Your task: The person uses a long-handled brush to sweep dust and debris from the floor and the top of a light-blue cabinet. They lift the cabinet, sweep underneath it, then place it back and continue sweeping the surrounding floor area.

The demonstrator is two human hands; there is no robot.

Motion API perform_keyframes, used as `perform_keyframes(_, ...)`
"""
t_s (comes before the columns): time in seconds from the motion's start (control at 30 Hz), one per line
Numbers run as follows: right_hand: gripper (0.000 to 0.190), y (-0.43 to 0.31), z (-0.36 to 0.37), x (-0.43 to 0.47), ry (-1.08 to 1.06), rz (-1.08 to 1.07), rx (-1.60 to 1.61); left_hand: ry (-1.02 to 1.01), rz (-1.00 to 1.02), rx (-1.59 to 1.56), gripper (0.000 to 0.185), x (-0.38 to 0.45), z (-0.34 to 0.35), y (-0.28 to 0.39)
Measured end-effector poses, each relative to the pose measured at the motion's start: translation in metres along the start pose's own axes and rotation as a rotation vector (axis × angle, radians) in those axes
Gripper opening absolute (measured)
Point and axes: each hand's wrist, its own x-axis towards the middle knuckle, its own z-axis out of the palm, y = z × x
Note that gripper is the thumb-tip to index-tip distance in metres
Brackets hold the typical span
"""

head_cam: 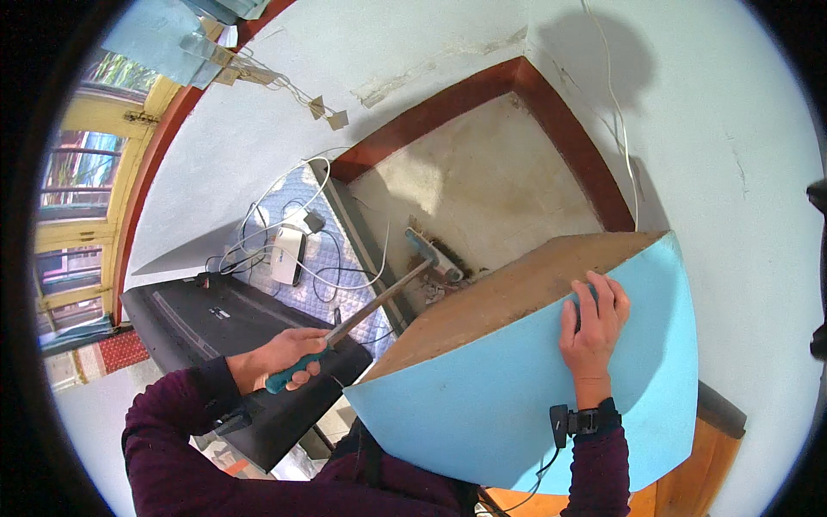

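Note:
My left hand (291, 360) is closed around the teal grip of a long-handled push broom (381, 300). The broom's head (434, 254) rests on the floor beyond, beside a heap of dust and debris (434, 292). On the right, my right hand (593, 316) lies on the upper edge of a large light-blue panel (517, 394), its fingers over the edge. The panel joins a brown board surface (517, 281). What the fingertips touch behind the edge is partly hidden.
A white router-like box (288, 256) with tangled cables sits on a blue quilted cloth (352, 316) at left. Nearer stands a black flat-screen television, back up (239, 336). Walls with dark-red skirting (439, 119) meet in the corner. A white cable (623, 136) hangs down the right wall.

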Motion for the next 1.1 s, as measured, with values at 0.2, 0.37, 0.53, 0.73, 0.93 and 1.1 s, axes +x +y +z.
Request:
perform_keyframes(0.2,0.030,0.001,-0.001,0.001,-0.003,-0.017,-0.016,-0.087,0.201,-0.154,0.022,0.039,0.001,0.059)
perform_keyframes(0.37,0.030,0.001,0.002,0.001,-0.003,-0.016,-0.001,0.056,0.447,0.011,0.024,0.141,0.000,0.096)
perform_keyframes(0.53,0.029,0.002,0.002,-0.001,-0.014,-0.018,-0.013,0.143,0.448,0.014,0.028,0.215,-0.013,0.079)
perform_keyframes(0.73,0.030,0.002,0.000,-0.001,-0.023,-0.010,-0.018,0.129,0.170,0.114,0.030,0.169,-0.016,-0.003)
perform_keyframes(0.93,0.033,0.001,0.000,-0.001,-0.021,0.009,-0.023,0.060,0.124,0.129,0.025,0.054,0.007,0.002)
perform_keyframes(1.1,0.032,0.001,-0.001,0.001,-0.018,0.010,-0.018,-0.005,0.233,0.351,0.044,0.052,0.024,0.062)
